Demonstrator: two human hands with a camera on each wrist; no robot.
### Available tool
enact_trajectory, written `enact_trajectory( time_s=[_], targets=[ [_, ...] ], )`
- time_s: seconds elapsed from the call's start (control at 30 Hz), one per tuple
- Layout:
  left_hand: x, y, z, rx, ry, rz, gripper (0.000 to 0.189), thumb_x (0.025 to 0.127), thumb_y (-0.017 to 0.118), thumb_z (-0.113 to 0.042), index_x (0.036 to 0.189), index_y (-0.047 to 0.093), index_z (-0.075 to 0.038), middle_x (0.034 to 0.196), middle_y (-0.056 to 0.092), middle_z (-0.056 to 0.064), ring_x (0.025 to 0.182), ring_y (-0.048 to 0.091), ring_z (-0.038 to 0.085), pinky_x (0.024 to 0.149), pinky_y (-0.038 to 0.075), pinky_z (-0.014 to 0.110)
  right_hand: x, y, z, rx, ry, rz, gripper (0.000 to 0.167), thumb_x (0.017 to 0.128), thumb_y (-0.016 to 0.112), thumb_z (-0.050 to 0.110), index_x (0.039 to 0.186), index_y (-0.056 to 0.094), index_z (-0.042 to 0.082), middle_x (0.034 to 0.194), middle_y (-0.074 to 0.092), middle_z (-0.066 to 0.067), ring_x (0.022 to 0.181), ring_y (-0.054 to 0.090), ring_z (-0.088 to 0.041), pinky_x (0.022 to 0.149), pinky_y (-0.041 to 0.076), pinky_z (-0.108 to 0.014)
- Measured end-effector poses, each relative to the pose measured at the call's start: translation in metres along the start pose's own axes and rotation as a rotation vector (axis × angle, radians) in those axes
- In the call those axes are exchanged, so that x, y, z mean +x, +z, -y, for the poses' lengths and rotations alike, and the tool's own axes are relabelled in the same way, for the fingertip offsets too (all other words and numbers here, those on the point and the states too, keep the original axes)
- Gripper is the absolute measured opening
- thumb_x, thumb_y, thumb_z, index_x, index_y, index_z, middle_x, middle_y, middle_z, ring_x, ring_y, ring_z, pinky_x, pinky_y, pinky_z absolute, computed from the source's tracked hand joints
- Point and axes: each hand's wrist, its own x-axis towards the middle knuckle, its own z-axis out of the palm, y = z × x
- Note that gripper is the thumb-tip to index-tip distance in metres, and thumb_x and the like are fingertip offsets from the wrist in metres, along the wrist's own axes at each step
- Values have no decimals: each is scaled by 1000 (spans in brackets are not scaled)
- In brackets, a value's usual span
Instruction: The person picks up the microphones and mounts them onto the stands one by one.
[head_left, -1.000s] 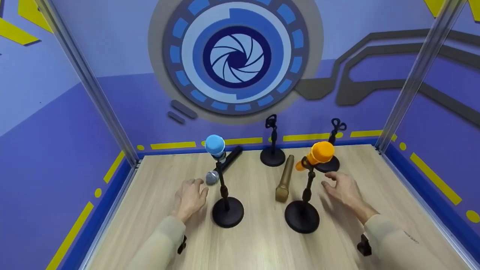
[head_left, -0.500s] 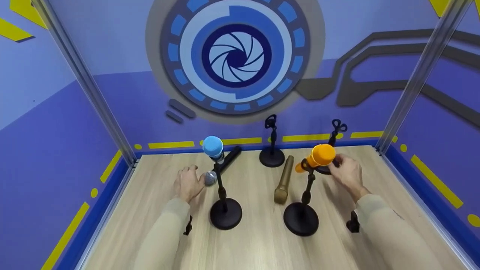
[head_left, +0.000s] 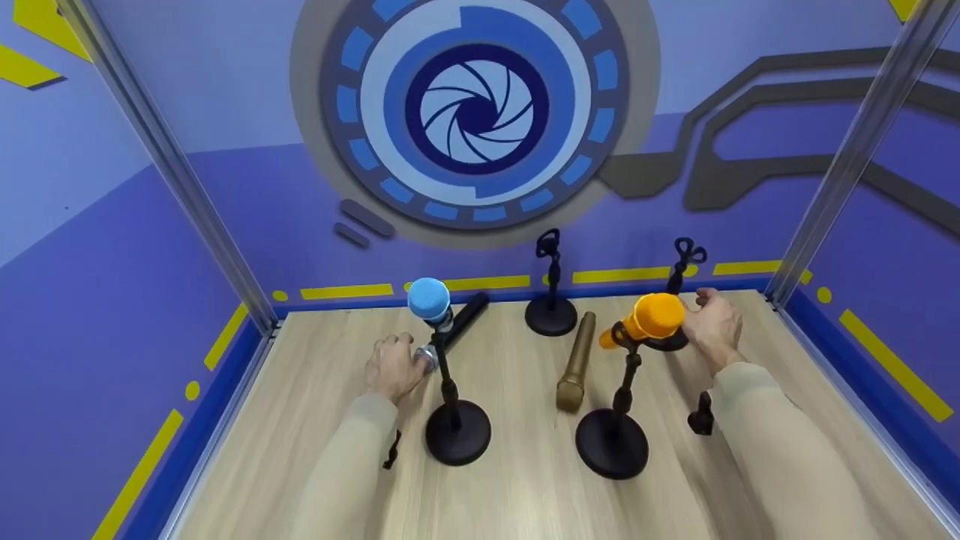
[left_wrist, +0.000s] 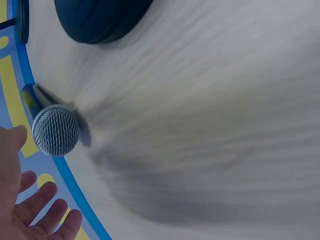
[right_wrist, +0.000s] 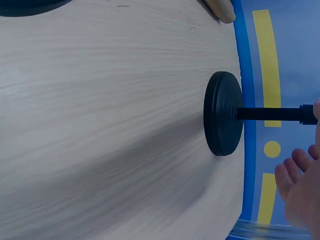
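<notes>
A black microphone (head_left: 466,318) with a silver mesh head lies on the wooden table, behind the stand that carries a blue-headed microphone (head_left: 429,300). My left hand (head_left: 395,367) is at its mesh head; the left wrist view shows the mesh (left_wrist: 56,130) between spread thumb and loosely bent fingers (left_wrist: 37,205). At the back right, my right hand (head_left: 714,326) reaches beside a bare black microphone stand (head_left: 677,277). In the right wrist view the thumb is at the stand's pole (right_wrist: 272,114), and the fingers (right_wrist: 292,172) are apart from it.
An orange microphone (head_left: 654,316) sits tilted on the front right stand (head_left: 613,444). A gold microphone (head_left: 576,364) lies on the table left of it. Another bare stand (head_left: 551,315) is at the back middle. Printed panels (head_left: 247,225) enclose the table's back and sides.
My left hand has moved forward and right to the black microphone's head. My right hand has moved forward to the back right stand. The microphones and stands keep their places.
</notes>
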Motion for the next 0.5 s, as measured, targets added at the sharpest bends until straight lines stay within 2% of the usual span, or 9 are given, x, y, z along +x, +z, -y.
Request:
enact_trajectory(
  time_s=[0.17,0.3,0.5],
  targets=[
    [6,12,-3,16,50,-15,47,97,85,-29,131,73,0,123,76,25,118,74,45,100,64,59,6,0,0,4,8,-4,74,110,62,42,164,47,-6,161,59,-33,149,55,-54,130,38,-68],
    [7,18,-4,31,20,-4,49,97,87,-32,132,73,-1,124,76,24,117,73,44,99,64,59,10,1,3,18,16,14,78,112,63,47,166,44,-5,164,56,-33,151,52,-53,131,38,-68],
    [12,24,-8,33,-27,82,51,99,83,-30,140,69,-2,131,75,24,122,72,44,102,63,60,17,4,14,68,27,67,78,113,64,49,169,41,0,169,51,-31,155,50,-53,131,40,-68]
  ],
)
